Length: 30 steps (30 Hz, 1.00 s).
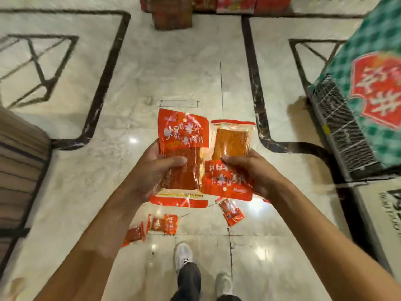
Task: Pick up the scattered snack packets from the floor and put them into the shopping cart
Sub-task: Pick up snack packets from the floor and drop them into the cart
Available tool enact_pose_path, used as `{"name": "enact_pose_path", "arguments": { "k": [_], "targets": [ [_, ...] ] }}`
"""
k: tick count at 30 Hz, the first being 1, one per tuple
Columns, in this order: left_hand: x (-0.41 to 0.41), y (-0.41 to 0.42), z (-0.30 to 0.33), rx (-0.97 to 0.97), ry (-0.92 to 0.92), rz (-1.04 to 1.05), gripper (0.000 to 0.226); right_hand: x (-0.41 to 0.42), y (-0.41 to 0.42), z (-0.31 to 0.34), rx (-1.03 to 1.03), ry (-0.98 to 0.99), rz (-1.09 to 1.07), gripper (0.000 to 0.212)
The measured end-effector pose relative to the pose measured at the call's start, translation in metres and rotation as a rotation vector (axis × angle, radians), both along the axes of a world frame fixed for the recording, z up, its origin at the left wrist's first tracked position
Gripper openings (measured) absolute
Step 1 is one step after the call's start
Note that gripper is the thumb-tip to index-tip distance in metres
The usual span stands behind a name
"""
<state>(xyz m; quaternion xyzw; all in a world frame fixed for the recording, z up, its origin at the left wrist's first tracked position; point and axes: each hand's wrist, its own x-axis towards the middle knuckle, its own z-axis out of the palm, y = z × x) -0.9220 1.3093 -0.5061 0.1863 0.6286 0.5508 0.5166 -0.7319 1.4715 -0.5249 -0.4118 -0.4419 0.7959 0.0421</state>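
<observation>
Packets: the left hand (152,170) grips one packet (182,157), the right hand (251,170) another (230,157), long axes pointing away. Three more (165,223) lie on the floor (173,72) just below the hands. The cart is not identifiable.

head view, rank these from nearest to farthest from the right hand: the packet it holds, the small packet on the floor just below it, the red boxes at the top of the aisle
1. The held packet, gripped in the right hand itself.
2. The small floor packet, just below the hand on the tiles.
3. The red boxes, far up the aisle at the top of the picture.
</observation>
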Motion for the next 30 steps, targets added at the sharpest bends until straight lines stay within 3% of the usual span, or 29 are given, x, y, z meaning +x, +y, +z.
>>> {"name": "enact_pose_path", "arguments": {
  "k": [5, 10, 13, 15, 19, 21, 24, 28, 30],
  "targets": [
    [0.029, -0.017, 0.175, 0.035, 0.067, -0.078, 0.066, 0.039, -0.023, 0.164, 0.082, 0.098, -0.015, 0.052],
    [0.052, -0.037, 0.318, 0.158, 0.113, -0.159, 0.053, 0.070, -0.060, 0.296, 0.210, 0.200, -0.130, 0.053],
    [0.064, -0.055, 0.379, 0.234, 0.130, -0.248, 0.069, 0.087, -0.090, 0.360, 0.318, 0.247, -0.191, 0.045],
    [0.074, -0.065, 0.408, 0.283, 0.174, -0.326, 0.084, 0.101, -0.113, 0.396, 0.384, 0.262, -0.239, 0.037],
    [0.101, -0.095, 0.448, 0.405, 0.201, -0.416, 0.055, 0.133, -0.168, 0.441, 0.453, 0.250, -0.374, 0.051],
    [0.109, -0.107, 0.461, 0.425, 0.217, -0.454, 0.054, 0.149, -0.190, 0.455, 0.483, 0.225, -0.422, 0.048],
    [0.128, -0.124, 0.481, 0.426, 0.199, -0.545, 0.066, 0.188, -0.233, 0.476, 0.520, 0.200, -0.500, 0.037],
    [0.174, -0.141, 0.501, 0.425, 0.149, -0.725, 0.105, 0.251, -0.287, 0.498, 0.516, 0.179, -0.600, 0.043],
    [0.209, -0.149, 0.507, 0.441, 0.148, -0.789, 0.075, 0.287, -0.315, 0.507, 0.532, 0.160, -0.666, 0.033]
  ]
}}
